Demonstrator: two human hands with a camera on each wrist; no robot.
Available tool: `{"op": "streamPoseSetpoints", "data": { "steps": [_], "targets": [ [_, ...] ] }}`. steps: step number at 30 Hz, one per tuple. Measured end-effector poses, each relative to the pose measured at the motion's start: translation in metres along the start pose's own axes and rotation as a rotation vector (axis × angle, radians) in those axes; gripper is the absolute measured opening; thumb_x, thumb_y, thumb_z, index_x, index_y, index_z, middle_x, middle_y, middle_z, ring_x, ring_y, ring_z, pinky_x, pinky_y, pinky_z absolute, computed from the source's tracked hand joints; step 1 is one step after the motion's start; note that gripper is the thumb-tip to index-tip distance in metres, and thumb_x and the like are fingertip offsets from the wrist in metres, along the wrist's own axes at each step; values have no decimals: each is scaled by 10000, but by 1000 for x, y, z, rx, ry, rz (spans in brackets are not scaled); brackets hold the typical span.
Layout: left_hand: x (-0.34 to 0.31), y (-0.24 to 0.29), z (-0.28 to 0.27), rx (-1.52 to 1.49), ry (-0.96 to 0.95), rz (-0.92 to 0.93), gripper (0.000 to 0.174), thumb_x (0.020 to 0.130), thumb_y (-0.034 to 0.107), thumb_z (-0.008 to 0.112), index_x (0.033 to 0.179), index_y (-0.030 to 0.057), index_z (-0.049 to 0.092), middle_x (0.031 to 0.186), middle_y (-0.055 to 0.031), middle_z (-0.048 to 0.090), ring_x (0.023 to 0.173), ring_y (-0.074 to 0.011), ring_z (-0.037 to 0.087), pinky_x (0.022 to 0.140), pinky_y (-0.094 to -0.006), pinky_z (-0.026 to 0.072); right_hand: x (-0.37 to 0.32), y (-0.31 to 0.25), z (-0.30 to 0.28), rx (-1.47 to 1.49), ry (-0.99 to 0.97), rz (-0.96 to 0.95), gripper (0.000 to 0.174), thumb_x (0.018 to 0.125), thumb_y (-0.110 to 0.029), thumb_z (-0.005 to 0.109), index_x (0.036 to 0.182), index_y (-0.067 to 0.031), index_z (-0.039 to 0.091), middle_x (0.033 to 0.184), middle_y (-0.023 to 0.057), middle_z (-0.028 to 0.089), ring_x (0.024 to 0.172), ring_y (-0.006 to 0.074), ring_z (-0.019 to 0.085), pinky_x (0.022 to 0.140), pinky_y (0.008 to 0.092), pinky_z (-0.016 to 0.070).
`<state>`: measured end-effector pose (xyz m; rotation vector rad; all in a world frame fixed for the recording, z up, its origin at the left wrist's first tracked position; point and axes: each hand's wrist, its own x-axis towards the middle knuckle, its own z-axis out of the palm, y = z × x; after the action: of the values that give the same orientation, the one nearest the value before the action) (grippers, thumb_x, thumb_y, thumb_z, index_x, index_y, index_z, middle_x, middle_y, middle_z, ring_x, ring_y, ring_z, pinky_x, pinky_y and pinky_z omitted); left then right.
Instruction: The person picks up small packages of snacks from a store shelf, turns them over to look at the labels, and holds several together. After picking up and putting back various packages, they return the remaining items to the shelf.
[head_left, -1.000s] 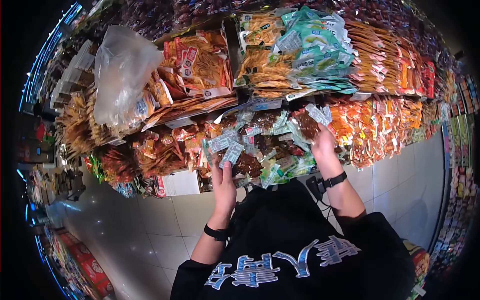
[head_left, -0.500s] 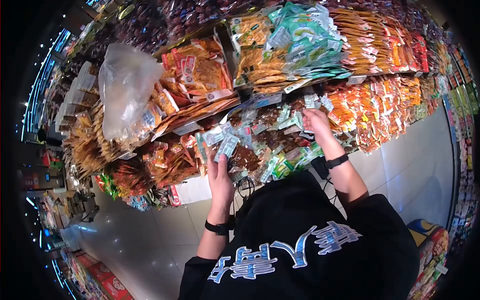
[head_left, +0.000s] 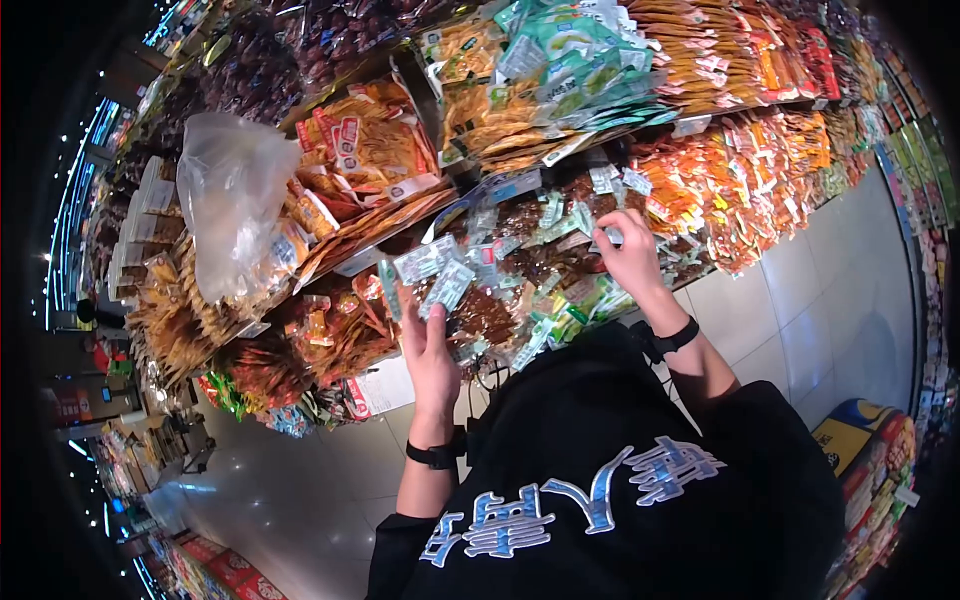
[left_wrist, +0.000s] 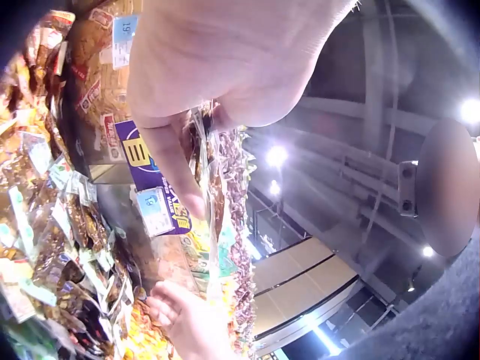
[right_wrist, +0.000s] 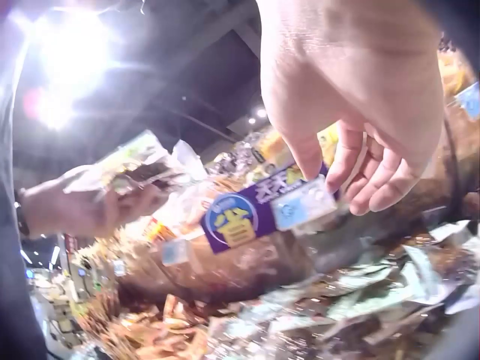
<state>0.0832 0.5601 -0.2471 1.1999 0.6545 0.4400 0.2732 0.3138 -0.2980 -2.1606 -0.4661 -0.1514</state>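
My left hand (head_left: 430, 362) grips a couple of clear snack packets (head_left: 447, 287) with pale printed labels, held over the front of the lower shelf. In the right wrist view these packets (right_wrist: 139, 169) show dark brown contents, with the thumb and fingers around them. My right hand (head_left: 632, 255) hovers above a pile of similar brown snack packets (head_left: 540, 250), its fingers loosely bent. From its own wrist camera, nothing shows between the fingers (right_wrist: 367, 180), which overlap a white price tag (right_wrist: 304, 206) there.
A purple promotional sign (right_wrist: 232, 223) lines the upper shelf edge. Above it stand teal packets (head_left: 570, 60) and a box of orange-red packets (head_left: 370, 140). A clear plastic bag (head_left: 230, 200) sits at left. Orange packets (head_left: 740, 190) fill the lower shelf at right.
My right hand has let go of a brown packet and drawn slightly back with its fingers curling in. The left hand keeps its packets. The head view has turned and shifted.
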Motion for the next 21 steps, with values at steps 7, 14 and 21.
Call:
{"op": "streamPoseSetpoints", "data": {
  "steps": [7, 14, 21],
  "targets": [
    [-16, 4, 3, -72, 39, -25, 423, 1001, 122, 516, 1396, 29, 397, 1159, -49, 578, 964, -100, 573, 842, -261, 479, -30, 99, 7, -418, -11, 116, 610, 765, -109, 705, 1318, -9, 469, 1436, 247, 367, 1242, 429, 443, 1073, 452, 363],
    [-26, -5, 11, -79, -3, -3, 520, 1004, 83, 488, 1480, 14, 294, 1384, -94, 471, 1175, -150, 511, 1013, -296, 400, -26, 107, 8, -295, 18, 98, 655, 774, -34, 677, 1382, -50, 435, 1393, 237, 428, 1272, 414, 427, 1068, 432, 371],
    [-42, -5, 10, -67, 30, -28, 570, 1003, 68, 477, 1511, 2, 226, 1482, -105, 382, 1261, -164, 453, 1078, -304, 334, -20, 118, -2, -186, 71, 92, 465, 861, -86, 552, 1311, -1, 470, 1274, 234, 527, 1144, 413, 530, 982, 444, 443]
  ]
}}
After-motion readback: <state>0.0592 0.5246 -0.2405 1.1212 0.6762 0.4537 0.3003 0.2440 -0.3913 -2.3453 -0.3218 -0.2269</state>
